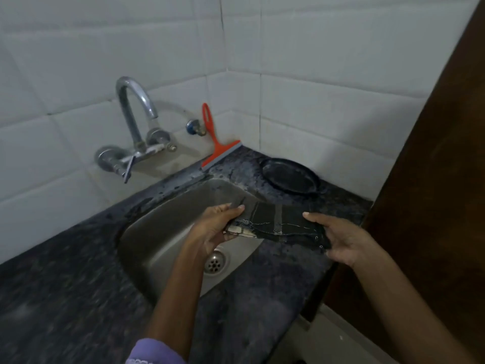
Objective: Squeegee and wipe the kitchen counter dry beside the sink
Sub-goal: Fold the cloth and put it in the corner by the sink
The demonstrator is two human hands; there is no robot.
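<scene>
A dark folded cloth with pale stripes is stretched between both hands over the right rim of the steel sink. My left hand grips its left end above the basin. My right hand grips its right end above the dark speckled counter. A red squeegee leans handle-up against the tiled wall at the back, its grey blade resting on the counter behind the sink. Wet patches show on the counter near the squeegee.
A chrome tap juts from the wall over the sink's back left. A black round pan sits in the back right corner. A brown wooden panel bounds the counter on the right. The drain lies under my left wrist.
</scene>
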